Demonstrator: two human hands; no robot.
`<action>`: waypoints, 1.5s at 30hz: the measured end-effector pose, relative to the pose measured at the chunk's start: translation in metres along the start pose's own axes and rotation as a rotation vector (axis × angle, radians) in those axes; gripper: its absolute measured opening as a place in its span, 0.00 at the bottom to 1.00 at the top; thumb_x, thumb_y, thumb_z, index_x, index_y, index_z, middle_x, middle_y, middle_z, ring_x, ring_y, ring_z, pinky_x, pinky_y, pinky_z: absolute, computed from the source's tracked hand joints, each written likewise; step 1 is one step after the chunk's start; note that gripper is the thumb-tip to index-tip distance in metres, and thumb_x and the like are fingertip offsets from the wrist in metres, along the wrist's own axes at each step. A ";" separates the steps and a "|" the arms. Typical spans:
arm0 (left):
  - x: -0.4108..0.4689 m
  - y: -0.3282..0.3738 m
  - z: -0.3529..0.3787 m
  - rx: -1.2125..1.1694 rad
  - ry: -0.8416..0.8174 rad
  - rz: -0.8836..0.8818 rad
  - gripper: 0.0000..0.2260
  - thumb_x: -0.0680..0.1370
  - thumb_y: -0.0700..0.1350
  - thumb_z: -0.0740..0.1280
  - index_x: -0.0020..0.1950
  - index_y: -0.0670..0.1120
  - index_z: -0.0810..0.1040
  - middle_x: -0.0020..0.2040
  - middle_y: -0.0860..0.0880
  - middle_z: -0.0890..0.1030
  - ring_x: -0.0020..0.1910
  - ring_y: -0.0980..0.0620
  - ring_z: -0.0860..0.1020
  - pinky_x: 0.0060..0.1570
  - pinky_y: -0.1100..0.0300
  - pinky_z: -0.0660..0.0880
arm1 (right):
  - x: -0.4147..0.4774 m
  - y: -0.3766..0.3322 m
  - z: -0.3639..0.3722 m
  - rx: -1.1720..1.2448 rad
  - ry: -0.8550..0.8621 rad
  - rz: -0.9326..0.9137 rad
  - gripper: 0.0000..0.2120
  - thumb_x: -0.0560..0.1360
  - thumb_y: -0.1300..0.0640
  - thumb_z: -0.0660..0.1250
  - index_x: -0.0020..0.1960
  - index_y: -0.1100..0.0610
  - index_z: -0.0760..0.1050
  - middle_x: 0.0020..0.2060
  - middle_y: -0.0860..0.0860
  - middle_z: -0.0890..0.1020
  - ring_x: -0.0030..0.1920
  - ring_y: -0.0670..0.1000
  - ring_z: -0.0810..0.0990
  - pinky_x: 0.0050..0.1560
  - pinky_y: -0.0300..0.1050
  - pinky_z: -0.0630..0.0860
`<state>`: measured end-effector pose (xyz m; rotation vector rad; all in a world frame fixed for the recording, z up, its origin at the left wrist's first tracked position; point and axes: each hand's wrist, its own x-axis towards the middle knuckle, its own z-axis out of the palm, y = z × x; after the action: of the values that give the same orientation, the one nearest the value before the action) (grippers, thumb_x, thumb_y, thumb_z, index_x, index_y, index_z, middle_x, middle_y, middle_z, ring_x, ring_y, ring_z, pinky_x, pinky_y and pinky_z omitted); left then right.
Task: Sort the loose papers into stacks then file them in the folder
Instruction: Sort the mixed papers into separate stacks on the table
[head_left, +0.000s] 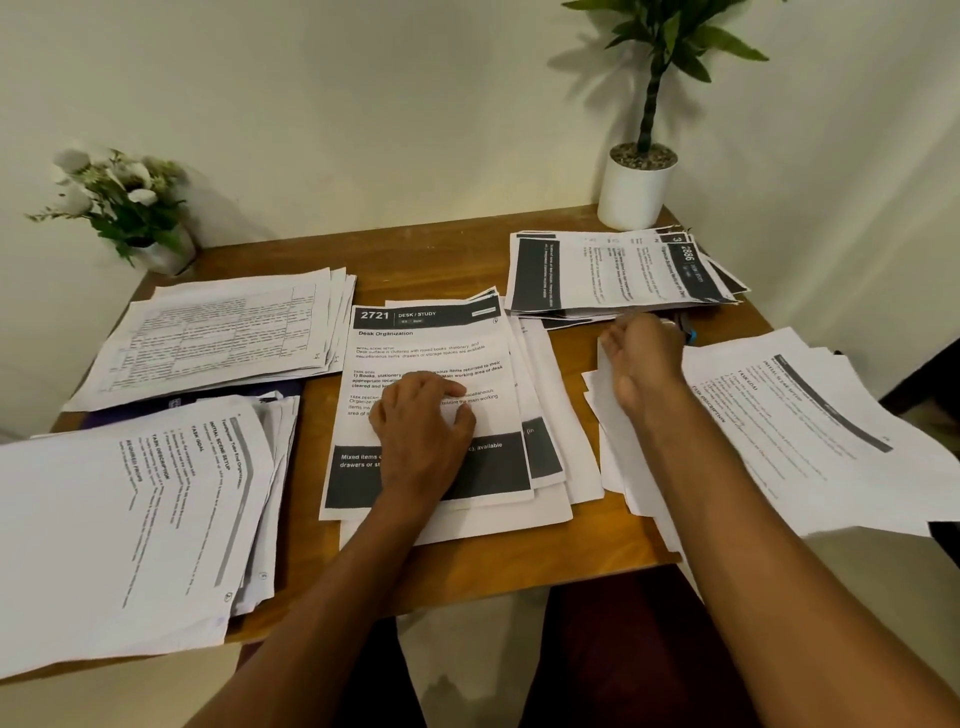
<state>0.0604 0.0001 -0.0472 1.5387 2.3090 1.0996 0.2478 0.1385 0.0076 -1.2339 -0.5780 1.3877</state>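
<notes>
A dark purple folder is almost buried between the far-left stack of printed white papers and the near-left stack on the brown wooden table; only a strip shows. A small blue object beyond the right hand is too hidden to name; that hand's fingers point away, out of sight by the far-right stack with dark headers, so I cannot tell whether they grip anything. The near-left stack and the right stack overhang the table's edge. The left hand lies flat, fingers spread, on the centre stack; loose blank sheets lie under the right wrist; the folder sits well left of both hands.
</notes>
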 end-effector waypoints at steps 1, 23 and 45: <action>0.000 0.001 0.000 0.006 0.006 -0.002 0.09 0.78 0.48 0.72 0.56 0.49 0.81 0.63 0.49 0.78 0.67 0.49 0.71 0.72 0.48 0.61 | -0.010 0.006 0.000 -0.080 -0.014 -0.031 0.17 0.80 0.64 0.64 0.65 0.49 0.75 0.57 0.48 0.84 0.51 0.50 0.82 0.49 0.39 0.80; 0.008 -0.019 -0.056 0.278 -0.043 -0.373 0.42 0.70 0.59 0.79 0.76 0.49 0.61 0.74 0.38 0.65 0.74 0.34 0.63 0.71 0.34 0.59 | -0.071 0.059 0.026 -0.836 -0.403 -0.169 0.27 0.76 0.53 0.76 0.73 0.50 0.71 0.66 0.50 0.80 0.56 0.50 0.83 0.36 0.38 0.80; 0.001 0.007 -0.066 -0.329 -0.130 -0.228 0.12 0.83 0.43 0.66 0.66 0.44 0.79 0.57 0.52 0.82 0.38 0.61 0.79 0.26 0.75 0.73 | -0.048 0.017 -0.024 -0.565 -0.328 -0.039 0.14 0.73 0.44 0.66 0.50 0.52 0.81 0.43 0.45 0.88 0.43 0.48 0.86 0.44 0.45 0.77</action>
<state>0.0323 -0.0298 0.0053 1.1590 2.0324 1.2050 0.2536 0.0826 0.0011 -1.4259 -1.2816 1.4535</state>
